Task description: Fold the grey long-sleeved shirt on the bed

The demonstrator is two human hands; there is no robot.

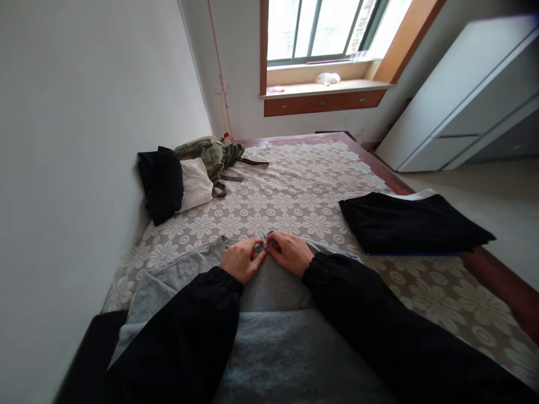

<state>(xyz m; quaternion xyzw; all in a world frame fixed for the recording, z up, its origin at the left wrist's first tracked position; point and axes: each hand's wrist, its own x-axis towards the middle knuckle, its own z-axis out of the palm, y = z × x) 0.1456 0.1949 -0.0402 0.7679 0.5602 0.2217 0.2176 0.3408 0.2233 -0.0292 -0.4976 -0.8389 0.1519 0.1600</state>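
"Where does the grey garment [273, 280] lie?"

"Left of the black stack [415, 221] and partly nearer than it, spread over the patterned bedspread [261, 207]. Its far right corner comes just beside the stack; I can't tell whether they touch."

"And the hands?"

"Both are left of the stack, at the garment's far edge. The left hand [241, 259] has its grip pinching there, thumb against forefinger. The right hand [292, 252] pinches right alongside, tips nearly meeting. Exactly what sits between them is too small to make out; a bit of that edge, I'd judge."

"What could go wrong?"

"A slip, mainly. Fingertips alone have hold of soft cloth, so a sharp tug apart could pull it free."

"Any creasing?"

"Likely enough. Farther left of the stack the layers lie rumpled and uneven, so drawing on the middle could bunch them more."

"And the stack itself?"

"It seems to reach over the wooden bed edge [501, 280] on its right. The right sleeve [357, 297] lies to its near left; a wide elbow swing could knock it outward. The backpack [210, 160], beyond the stack and well to its left, looks safely apart."
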